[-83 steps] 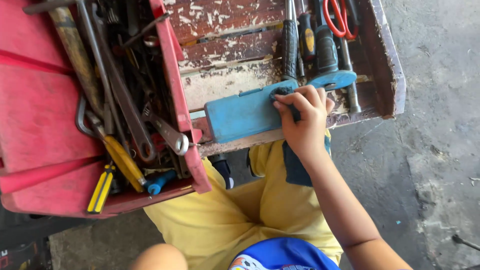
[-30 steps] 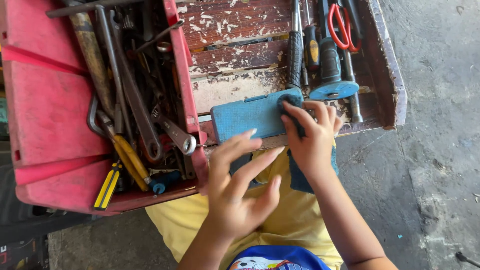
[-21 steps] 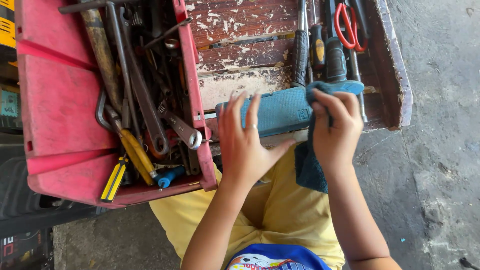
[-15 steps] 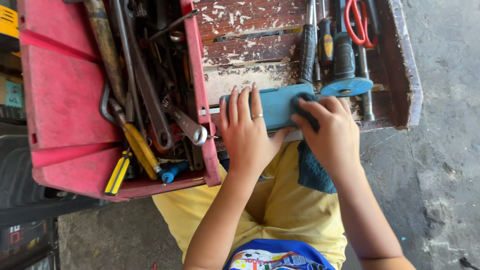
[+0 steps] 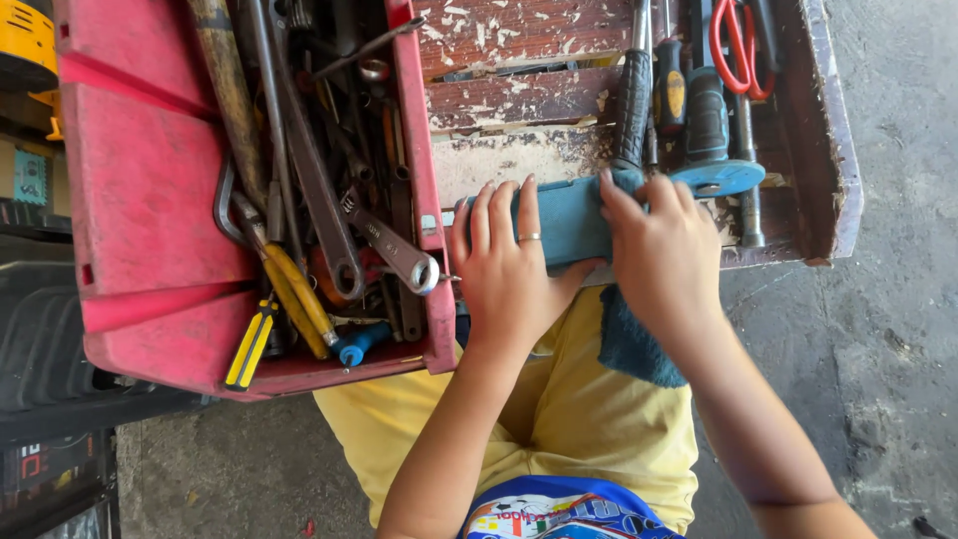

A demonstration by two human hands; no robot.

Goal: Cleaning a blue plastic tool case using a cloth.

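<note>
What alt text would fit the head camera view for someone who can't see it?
Seen from above, a person's left hand and right hand press on a long blue tool at the edge of a worn wooden tray of screwdrivers. A red toolbox full of wrenches sits beside it.

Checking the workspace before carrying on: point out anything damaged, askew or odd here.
The wooden tray is worn: its paint is flaking off in patches across the slats. The red plastic toolbox holds wrenches and pliers piled in a jumble. Both hands, left and right, rest on the flat blue tool; it shows no damage.
</note>
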